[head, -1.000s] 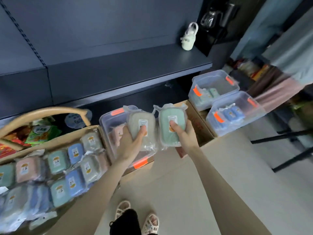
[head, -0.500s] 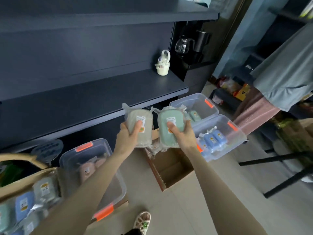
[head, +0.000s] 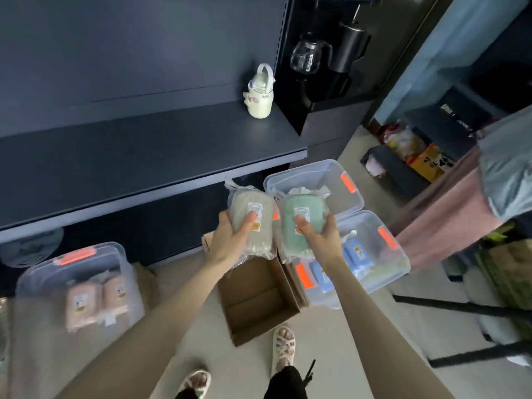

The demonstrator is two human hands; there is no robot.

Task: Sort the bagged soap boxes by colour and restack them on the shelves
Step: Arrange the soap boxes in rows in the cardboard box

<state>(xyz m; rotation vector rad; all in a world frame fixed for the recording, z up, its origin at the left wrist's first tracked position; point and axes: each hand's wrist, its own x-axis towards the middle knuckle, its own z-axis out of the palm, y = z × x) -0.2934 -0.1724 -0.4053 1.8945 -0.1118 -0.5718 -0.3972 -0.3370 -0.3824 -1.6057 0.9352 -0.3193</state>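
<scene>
My left hand (head: 230, 240) grips a bagged grey-beige soap box (head: 253, 226), thumb on its label. My right hand (head: 319, 236) grips a bagged green soap box (head: 296, 223) the same way. Both boxes are held side by side in front of the dark shelf's (head: 149, 156) front edge. Behind the green box stands a clear bin with orange latches (head: 339, 180). A second clear bin (head: 383, 254) below my right hand holds blue bagged boxes (head: 357, 254). A third clear bin (head: 72, 269) at the lower left holds pink bagged boxes (head: 95, 300).
An open cardboard box (head: 259, 298) sits on the floor under my hands. A cream bottle with a handle (head: 260, 93) stands at the shelf's right end. Kettles (head: 328, 53) sit on a black unit to the right. Another person's clothes (head: 475, 197) and black chair legs (head: 460, 309) are at the right.
The view has swung right and up: the basket and carton of mixed boxes left the frame. My hands carried both boxes rightward, toward the bins at the right.
</scene>
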